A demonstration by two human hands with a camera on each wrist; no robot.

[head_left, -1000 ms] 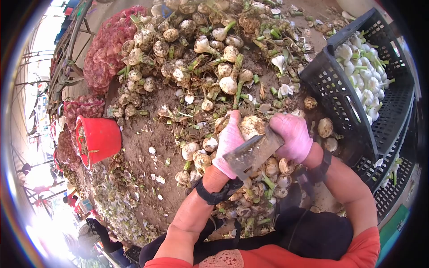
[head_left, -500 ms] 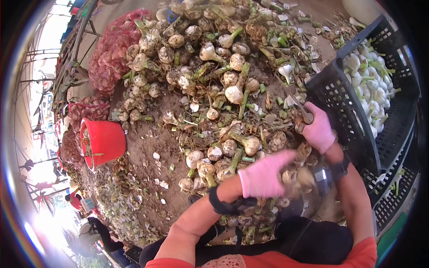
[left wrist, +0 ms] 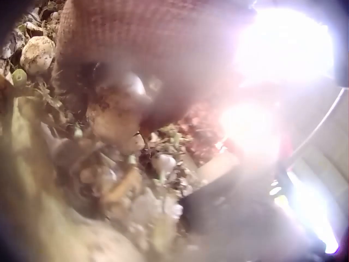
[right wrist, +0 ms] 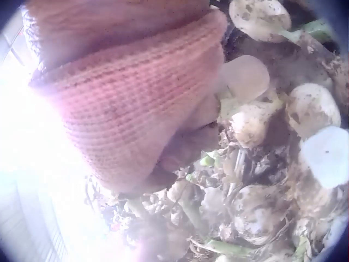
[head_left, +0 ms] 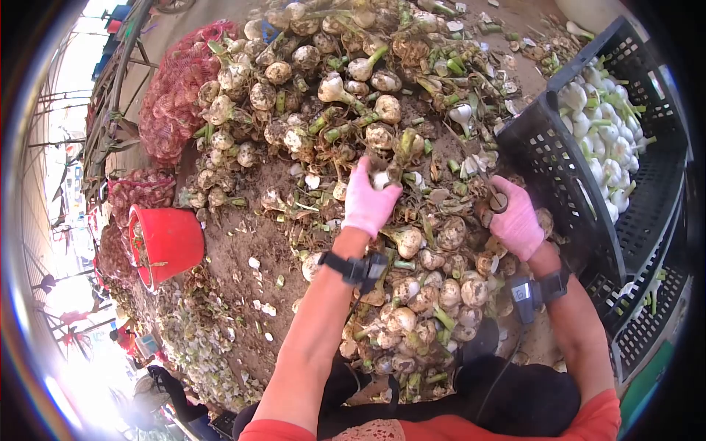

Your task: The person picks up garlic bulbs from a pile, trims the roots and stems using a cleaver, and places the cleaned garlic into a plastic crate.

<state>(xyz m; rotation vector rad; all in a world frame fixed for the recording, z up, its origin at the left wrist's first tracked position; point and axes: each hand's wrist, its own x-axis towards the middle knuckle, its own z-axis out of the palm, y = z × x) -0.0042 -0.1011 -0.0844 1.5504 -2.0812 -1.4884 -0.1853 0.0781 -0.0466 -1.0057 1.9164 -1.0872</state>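
Observation:
My left hand (head_left: 370, 203), in a pink knitted glove, reaches forward into the heap of soil-stained garlic. Its thumb and fingers curl round a garlic bulb (head_left: 380, 180) that shows white between them; the left wrist view has this bulb (left wrist: 114, 112) blurred under the glove (left wrist: 122, 33). Further right, my right hand (head_left: 519, 222) grips the round-ended handle (head_left: 499, 202) of a cleaver, whose blade is hidden from the head view. In the right wrist view the pink glove (right wrist: 136, 103) covers the handle. Trimmed dirty garlic bulbs (head_left: 426, 301) lie piled between the forearms.
A black plastic crate (head_left: 548, 143) with clean white garlic (head_left: 607, 132) leans at the right. A red bucket (head_left: 176, 242) stands at the left, with red mesh bags (head_left: 173, 106) behind it. Cut stalks and peelings litter the ground.
The cleaver was at a bulb in my left hand, then swung right and away. My left hand let that bulb go over the near pile and moved forward-left to another bulb.

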